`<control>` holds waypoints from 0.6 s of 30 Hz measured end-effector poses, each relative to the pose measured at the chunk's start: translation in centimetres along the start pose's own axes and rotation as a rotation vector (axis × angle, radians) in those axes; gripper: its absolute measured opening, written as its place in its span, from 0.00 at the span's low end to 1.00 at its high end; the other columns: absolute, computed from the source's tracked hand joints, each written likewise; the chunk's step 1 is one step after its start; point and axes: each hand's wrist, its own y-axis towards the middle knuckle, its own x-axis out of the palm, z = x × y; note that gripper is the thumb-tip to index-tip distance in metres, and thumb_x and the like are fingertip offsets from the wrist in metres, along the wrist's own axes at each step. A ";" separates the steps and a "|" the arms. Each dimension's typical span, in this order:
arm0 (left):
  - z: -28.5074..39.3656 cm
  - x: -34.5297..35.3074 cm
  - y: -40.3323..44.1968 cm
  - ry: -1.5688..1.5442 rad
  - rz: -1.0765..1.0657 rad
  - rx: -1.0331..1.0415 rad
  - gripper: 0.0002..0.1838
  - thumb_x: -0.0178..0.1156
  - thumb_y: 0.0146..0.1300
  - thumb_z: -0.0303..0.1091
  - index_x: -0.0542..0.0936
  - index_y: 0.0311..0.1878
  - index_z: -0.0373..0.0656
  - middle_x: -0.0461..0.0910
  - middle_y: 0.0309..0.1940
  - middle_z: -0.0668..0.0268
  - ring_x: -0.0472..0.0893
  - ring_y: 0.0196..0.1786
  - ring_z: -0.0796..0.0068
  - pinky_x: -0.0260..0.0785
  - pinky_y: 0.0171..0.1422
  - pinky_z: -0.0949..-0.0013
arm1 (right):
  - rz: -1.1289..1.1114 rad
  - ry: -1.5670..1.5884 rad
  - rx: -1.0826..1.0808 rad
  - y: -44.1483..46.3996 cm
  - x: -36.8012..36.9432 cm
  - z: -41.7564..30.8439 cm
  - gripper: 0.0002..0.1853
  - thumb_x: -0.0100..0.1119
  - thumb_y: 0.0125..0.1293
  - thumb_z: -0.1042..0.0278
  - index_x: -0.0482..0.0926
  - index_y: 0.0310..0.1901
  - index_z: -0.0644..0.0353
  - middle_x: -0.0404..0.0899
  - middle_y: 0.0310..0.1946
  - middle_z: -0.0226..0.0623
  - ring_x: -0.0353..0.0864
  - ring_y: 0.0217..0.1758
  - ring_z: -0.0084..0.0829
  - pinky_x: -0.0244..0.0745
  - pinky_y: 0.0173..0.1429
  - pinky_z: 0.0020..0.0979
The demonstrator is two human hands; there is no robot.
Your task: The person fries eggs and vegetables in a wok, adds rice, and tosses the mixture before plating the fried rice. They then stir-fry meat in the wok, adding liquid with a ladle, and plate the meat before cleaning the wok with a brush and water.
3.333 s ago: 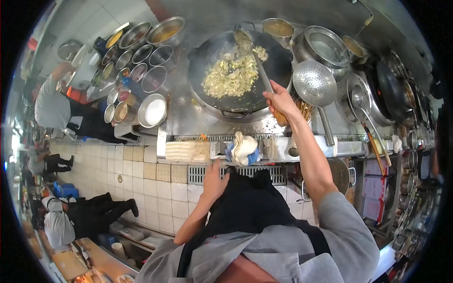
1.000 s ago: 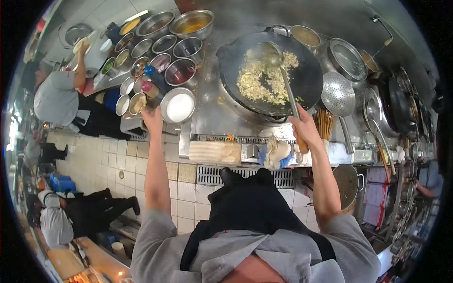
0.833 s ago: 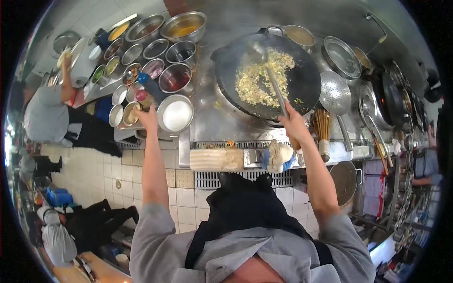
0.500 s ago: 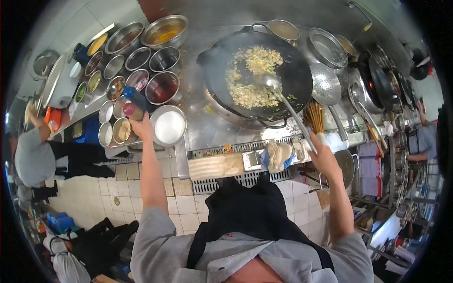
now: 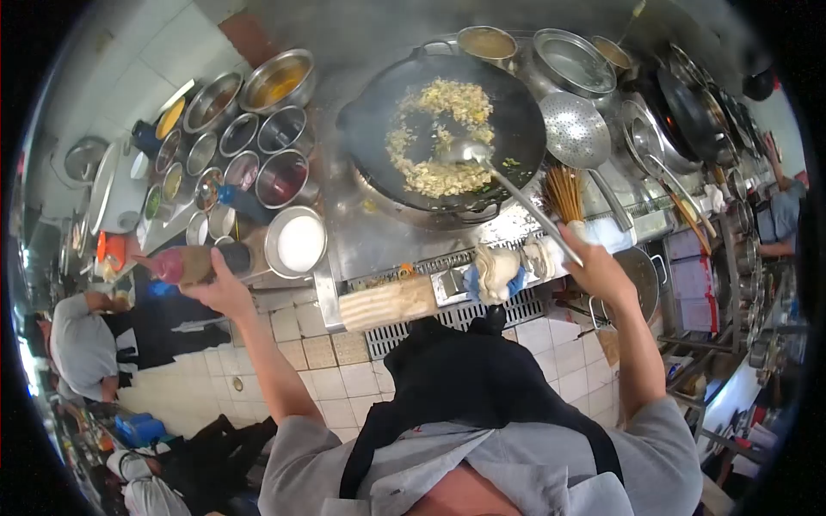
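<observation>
My left hand [image 5: 222, 291] is closed round a squeeze bottle [image 5: 196, 265] with a pink top, which lies on its side in my grip with the nozzle pointing left. It hangs in front of the seasoning containers. My right hand [image 5: 600, 273] grips the handle of a metal ladle [image 5: 471, 153], whose bowl rests in the black wok [image 5: 361, 138]. Chopped pale yellow food with green bits [image 5: 447, 179] lies in a rough ring in the wok, touching the ladle's bowl. A blue-topped bottle [image 5: 248, 201] stands among the containers.
Left of the wok are several metal bowls, including one of white powder [image 5: 300, 242]. To the right lie a perforated skimmer [image 5: 575, 129] and a bamboo brush [image 5: 564, 193]. Folded cloths [image 5: 497, 273] sit on the front edge. Co-workers [image 5: 86, 344] stand at the left.
My left hand has moved left and nearer to me with the squeeze bottle, which has tipped over sideways. The ladle stays in the wok. The whole view has shifted slightly.
</observation>
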 end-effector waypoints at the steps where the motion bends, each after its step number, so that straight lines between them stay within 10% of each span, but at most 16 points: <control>1: 1.0 0.7 -0.6 0.061 -0.045 0.102 0.30 0.70 0.58 0.33 0.68 0.59 0.31 0.73 0.56 0.52 0.75 0.54 0.61 0.67 0.60 0.60 | 0.080 0.043 -0.044 2.1 1.0 1.7 0.36 0.58 0.60 0.71 0.61 0.71 0.44 0.80 0.43 0.60 0.80 0.48 0.57 0.74 0.52 0.47; 3: 3.0 2.0 -2.5 0.183 -0.133 0.303 0.33 0.69 0.59 0.33 0.65 0.63 0.30 0.68 0.61 0.53 0.72 0.57 0.63 0.62 0.66 0.60 | 0.149 0.015 0.013 6.6 3.7 2.8 0.36 0.56 0.61 0.71 0.59 0.72 0.44 0.81 0.38 0.58 0.80 0.45 0.56 0.74 0.49 0.49; 6: 7.3 6.8 -6.4 0.459 -0.820 0.417 0.35 0.66 0.57 0.34 0.64 0.67 0.37 0.74 0.57 0.48 0.73 0.61 0.50 0.62 0.67 0.59 | 0.133 -0.087 0.111 8.7 7.9 0.7 0.34 0.50 0.66 0.67 0.55 0.73 0.43 0.81 0.32 0.56 0.82 0.38 0.54 0.76 0.46 0.52; 11: 10.2 10.9 -12.7 0.920 -1.542 0.593 0.37 0.64 0.54 0.33 0.65 0.69 0.47 0.79 0.48 0.48 0.79 0.48 0.48 0.71 0.51 0.52 | 0.016 0.135 0.002 1.1 5.3 4.5 0.34 0.52 0.64 0.66 0.57 0.72 0.46 0.79 0.32 0.61 0.80 0.38 0.59 0.73 0.45 0.53; 18: 11.2 12.2 -12.0 0.809 -1.319 0.490 0.34 0.65 0.54 0.34 0.69 0.68 0.50 0.80 0.39 0.48 0.81 0.40 0.47 0.71 0.43 0.51 | 0.064 0.218 -0.007 -3.0 3.8 7.9 0.35 0.57 0.63 0.68 0.58 0.72 0.44 0.79 0.31 0.62 0.79 0.39 0.61 0.73 0.45 0.53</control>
